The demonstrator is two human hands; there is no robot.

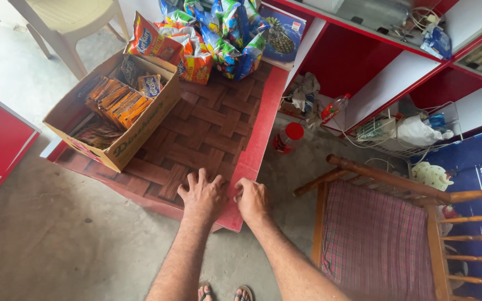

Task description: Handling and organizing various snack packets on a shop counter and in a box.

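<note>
Head view: left hand point(202, 196) lies flat on the table point(207, 131) w/ fingers spread, holding nothing. Right hand point(252, 199) sits just beside it at the red near edge, fingers curled over the rim; can't tell if they grip it. Table's long axis runs from the hands toward top centre. Cardboard box point(119, 108) of snack packets upper left, nearer the left hand. Wooden chair point(386, 234) lower right.
</note>
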